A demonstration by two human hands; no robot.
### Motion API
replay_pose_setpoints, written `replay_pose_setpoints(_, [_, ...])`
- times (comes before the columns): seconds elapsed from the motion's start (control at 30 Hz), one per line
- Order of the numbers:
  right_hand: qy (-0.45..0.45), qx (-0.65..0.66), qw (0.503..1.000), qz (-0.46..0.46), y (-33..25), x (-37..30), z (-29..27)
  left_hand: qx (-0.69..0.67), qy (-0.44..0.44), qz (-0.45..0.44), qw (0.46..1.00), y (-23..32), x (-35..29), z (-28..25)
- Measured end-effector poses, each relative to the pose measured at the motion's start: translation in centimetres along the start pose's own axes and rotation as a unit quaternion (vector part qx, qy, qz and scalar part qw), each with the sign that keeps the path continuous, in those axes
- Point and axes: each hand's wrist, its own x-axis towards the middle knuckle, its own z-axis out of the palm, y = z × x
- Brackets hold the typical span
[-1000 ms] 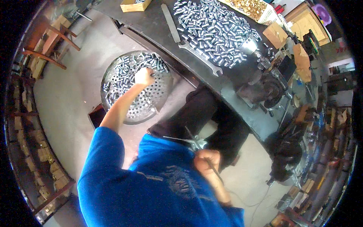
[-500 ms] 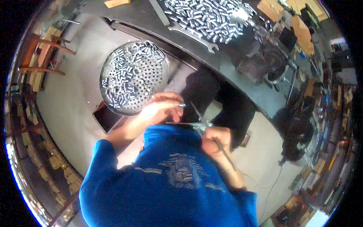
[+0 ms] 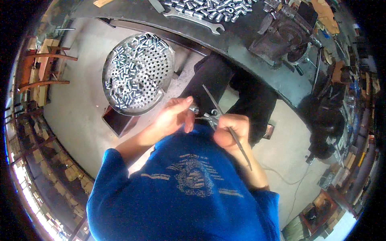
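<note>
A small shiny metal sleeve (image 3: 194,109) is pinched between the thumb and fingers of my left hand (image 3: 173,115), above my lap. My right hand (image 3: 233,129) is closed around a long, thin grey file (image 3: 212,95), whose two ends stick out past the fist. A silvery tool that looks like a caliper (image 3: 210,119) also projects from that fist toward my left hand; its far part is hard to make out. Beyond my left hand stands a round perforated metal pan (image 3: 155,72) with many similar sleeves (image 3: 128,72) in it, mostly along its left and far sides.
Across the top runs a dark workbench (image 3: 241,60). It bears a heap of metal sleeves (image 3: 217,8), an open-ended wrench (image 3: 195,19) and a dark bench vise (image 3: 283,36). A wooden stool (image 3: 50,68) stands at the left. Cluttered shelves line the right side.
My view has shifted slightly, moving the bench and pan upward. The file and caliper have turned in my right hand, which has risen a little. The left hand still holds its sleeve.
</note>
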Motion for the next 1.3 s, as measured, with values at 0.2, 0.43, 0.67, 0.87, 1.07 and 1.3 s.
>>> replay_pose_setpoints(0.2, [-0.023, -0.086, 0.994, -0.06, 0.3, 0.7, 0.4, 0.095, 0.005, 0.023, 0.995, 0.6, -0.3, 1.2])
replay_pose_setpoints(0.43, [-0.011, -0.117, 0.987, -0.106, 1.6, 0.3, 1.5, 0.233, -0.018, 0.066, 0.97, 2.3, -0.8, 2.1])
replay_pose_setpoints(0.67, [0.016, -0.063, 0.997, -0.037, 1.5, -0.1, 2.0, 0.3, -0.02, 0.115, 0.947, 2.4, -1.0, 2.8])
replay_pose_setpoints(0.87, [0.058, 0.05, 0.997, -0.033, 2.0, 1.1, 3.0, 0.305, 0.024, 0.138, 0.942, 2.8, -0.7, 3.6])
replay_pose_setpoints(1.07, [0.074, 0.297, 0.928, 0.213, 1.9, 0.5, 2.3, 0.299, -0.063, 0.147, 0.941, 2.4, 0.0, 1.8])
replay_pose_setpoints(1.3, [0.11, 0.2, 0.958, 0.173, 1.0, -1.5, -0.2, 0.438, 0.001, 0.165, 0.884, 3.7, 0.6, 0.5])
